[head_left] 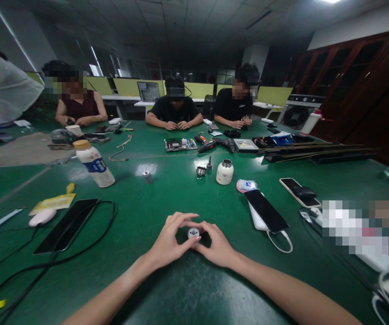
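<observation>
Between the fingertips of both hands, at lower centre of the frame, sat a small round white part [193, 233] with a dark centre. The left hand [169, 243] pinched it from the left, thumb and forefinger curved around it; the right hand [216, 246] pinched it from the right likewise. Both hands rested on the green table [167, 189], equally near the part. Its axis appeared to point upward; no long axis could be told. Farther up the frame stood a white jar [224, 172] and a small metal cylinder [146, 176]. To the right lay a black phone [266, 210] on a white power bank. At upper left leaned a white bottle [94, 163] with a blue label, writing unreadable.
</observation>
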Available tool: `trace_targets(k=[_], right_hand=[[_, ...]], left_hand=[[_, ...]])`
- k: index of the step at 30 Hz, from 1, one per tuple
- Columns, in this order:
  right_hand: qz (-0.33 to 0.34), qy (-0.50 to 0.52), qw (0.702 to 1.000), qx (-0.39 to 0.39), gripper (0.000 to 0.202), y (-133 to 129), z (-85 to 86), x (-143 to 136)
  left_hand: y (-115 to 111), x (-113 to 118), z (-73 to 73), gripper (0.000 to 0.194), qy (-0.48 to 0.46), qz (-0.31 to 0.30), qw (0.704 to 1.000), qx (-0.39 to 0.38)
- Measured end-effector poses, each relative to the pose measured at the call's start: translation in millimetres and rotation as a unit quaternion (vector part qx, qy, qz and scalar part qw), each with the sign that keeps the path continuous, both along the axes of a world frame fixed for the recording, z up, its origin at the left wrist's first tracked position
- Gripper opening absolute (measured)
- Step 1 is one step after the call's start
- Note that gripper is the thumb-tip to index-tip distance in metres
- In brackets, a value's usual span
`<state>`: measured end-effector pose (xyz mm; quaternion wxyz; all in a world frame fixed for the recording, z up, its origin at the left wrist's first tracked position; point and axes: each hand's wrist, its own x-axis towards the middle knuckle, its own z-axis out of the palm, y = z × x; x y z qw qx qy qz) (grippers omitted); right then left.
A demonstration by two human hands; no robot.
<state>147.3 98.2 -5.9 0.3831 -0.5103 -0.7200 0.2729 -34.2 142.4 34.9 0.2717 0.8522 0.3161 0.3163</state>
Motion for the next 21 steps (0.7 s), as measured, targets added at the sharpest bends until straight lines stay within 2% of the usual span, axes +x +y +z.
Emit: trace_targets(k=[2,5,11,14,18,21], right_hand=[[0.000,0.000,1.000,-0.001,0.028,0,0.8,0],[0.008,0.005,1.000,-0.002,0.026,-1,2.2,0],[0.006,0.009,1.000,0.003,0.028,-1,1.3,0],[0.015,0.021,1.000,0.005,0.034,-1,-0.8,1],[0.019,0.098,0.995,0.000,0.051,0,-4.8,4],[0.007,0.131,0.991,-0.003,0.040,2,-5.0,6]], left_hand=[[-1,1,-2.4,0.042,-0.010,0.022,1.000,-0.006],[0,2,-4.7,0.037,-0.025,0.043,0.998,-0.022],[-2,4,-7.5,0.035,-0.045,0.048,0.996,-0.059],[-7,6,-15.8,0.040,-0.057,0.048,0.996,-0.047],[-8,6,-30.1,0.055,-0.050,0.082,0.995,-0.010],[-8,6,-36.5,0.044,-0.028,0.099,0.995,0.006]])
